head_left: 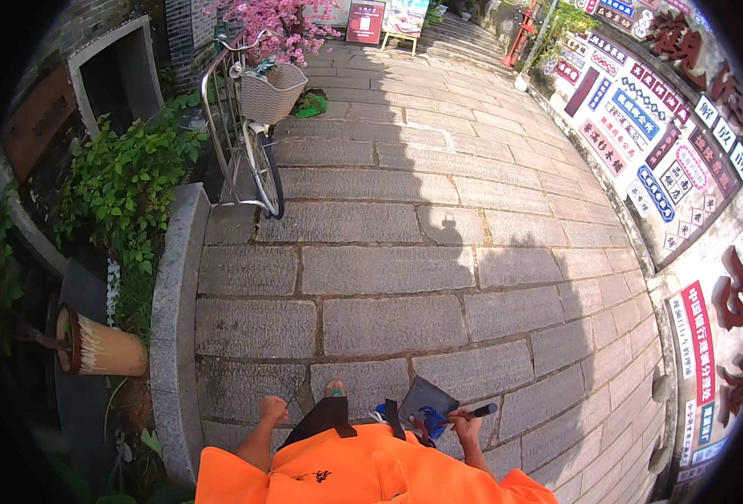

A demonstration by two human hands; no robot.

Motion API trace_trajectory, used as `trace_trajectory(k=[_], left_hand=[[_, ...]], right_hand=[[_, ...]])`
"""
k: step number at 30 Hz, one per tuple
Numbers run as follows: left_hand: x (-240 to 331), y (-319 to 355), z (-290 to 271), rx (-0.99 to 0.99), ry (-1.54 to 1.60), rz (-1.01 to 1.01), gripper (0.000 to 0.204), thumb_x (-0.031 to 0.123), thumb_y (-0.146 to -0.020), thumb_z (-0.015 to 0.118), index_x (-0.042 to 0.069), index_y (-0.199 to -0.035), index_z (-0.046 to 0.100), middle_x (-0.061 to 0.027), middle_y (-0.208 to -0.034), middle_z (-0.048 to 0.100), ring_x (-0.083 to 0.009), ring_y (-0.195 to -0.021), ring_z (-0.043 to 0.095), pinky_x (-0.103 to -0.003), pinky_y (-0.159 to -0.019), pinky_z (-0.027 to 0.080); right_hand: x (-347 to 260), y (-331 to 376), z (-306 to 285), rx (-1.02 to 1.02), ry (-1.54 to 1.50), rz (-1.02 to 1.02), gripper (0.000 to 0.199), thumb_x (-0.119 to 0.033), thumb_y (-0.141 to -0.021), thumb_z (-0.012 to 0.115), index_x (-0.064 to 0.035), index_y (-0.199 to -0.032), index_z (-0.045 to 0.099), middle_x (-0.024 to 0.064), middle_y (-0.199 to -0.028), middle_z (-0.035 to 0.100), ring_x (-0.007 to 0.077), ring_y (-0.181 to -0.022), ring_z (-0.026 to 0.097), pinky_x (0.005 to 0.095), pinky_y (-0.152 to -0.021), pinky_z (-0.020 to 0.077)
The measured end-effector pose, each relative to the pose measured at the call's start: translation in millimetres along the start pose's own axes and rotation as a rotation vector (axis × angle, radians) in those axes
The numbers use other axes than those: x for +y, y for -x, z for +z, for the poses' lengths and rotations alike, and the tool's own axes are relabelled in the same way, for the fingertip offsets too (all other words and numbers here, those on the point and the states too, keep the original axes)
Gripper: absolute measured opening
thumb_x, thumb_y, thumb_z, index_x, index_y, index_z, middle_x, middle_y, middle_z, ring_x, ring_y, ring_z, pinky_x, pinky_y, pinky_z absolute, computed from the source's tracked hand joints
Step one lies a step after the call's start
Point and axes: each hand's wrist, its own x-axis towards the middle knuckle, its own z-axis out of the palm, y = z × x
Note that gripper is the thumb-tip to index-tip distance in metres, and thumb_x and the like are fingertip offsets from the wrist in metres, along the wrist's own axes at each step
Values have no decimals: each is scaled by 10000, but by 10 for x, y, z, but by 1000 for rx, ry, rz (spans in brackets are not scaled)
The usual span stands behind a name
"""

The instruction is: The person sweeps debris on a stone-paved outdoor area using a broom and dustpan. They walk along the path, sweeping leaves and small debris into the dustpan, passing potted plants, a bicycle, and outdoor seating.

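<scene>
My right hand (470,427) is closed round a handle with a dark grip (482,411), low in the view. Just left of it is a dark grey dustpan (430,393) that the handle seems to belong to. Something blue (430,422), perhaps bristles, shows in front of the pan; I cannot tell its kind. My left hand (274,409) is curled into a loose fist beside my body, with nothing visible in it. Between my hands, one foot in a sandal (334,388) stands on the paving. My orange top (371,470) covers the lower edge.
Stone paving (384,269) stretches ahead, part in shadow. A bicycle (262,164) with a wicker basket (272,92) stands at left, beyond a stone kerb (174,319), bushes (128,172) and a plant pot (107,340). A sign-covered wall (648,126) runs along the right; boards (365,21) stand far ahead.
</scene>
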Motion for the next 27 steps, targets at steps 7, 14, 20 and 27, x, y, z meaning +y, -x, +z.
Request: trace_trajectory(k=[7, 14, 20, 27], left_hand=[[2666, -1207, -87, 60, -131, 372, 158, 184, -759, 588, 48, -738, 667, -52, -562, 623, -159, -490, 613, -307, -536, 493], [4563, -2890, 88, 71, -189, 320, 145, 167, -752, 597, 46, -751, 677, -56, -569, 626, -156, -505, 615, -297, -522, 487], [6292, -3283, 60, -70, -68, 221, 121, 134, -755, 606, 32, -725, 665, -55, -551, 606, -142, -444, 557, -289, -454, 446], [7658, -4735, 25, -68, -75, 79, 138, 165, -741, 613, 35, -737, 659, -41, -551, 603, -133, -436, 551, -288, -427, 438]], right_hand=[[-1259, -1581, 805, -47, -166, 157, 87, 57, -623, 612, 28, -704, 601, 82, -650, 592, 158, -516, 553, 244, -437, 430], [-1828, -3990, 1886, -4, -190, 140, 62, 63, -614, 599, 36, -670, 592, 95, -621, 584, 167, -464, 539, 255, -405, 417], [-2568, -5575, 2361, 58, -191, -21, 76, 47, -647, 628, -1, -664, 571, 65, -549, 553, 157, -450, 554, 263, -398, 424], [-3897, -7735, 3426, -61, -210, 38, 136, -83, -743, 645, 38, -729, 584, 63, -579, 563, 119, -463, 519, 239, -419, 399]])
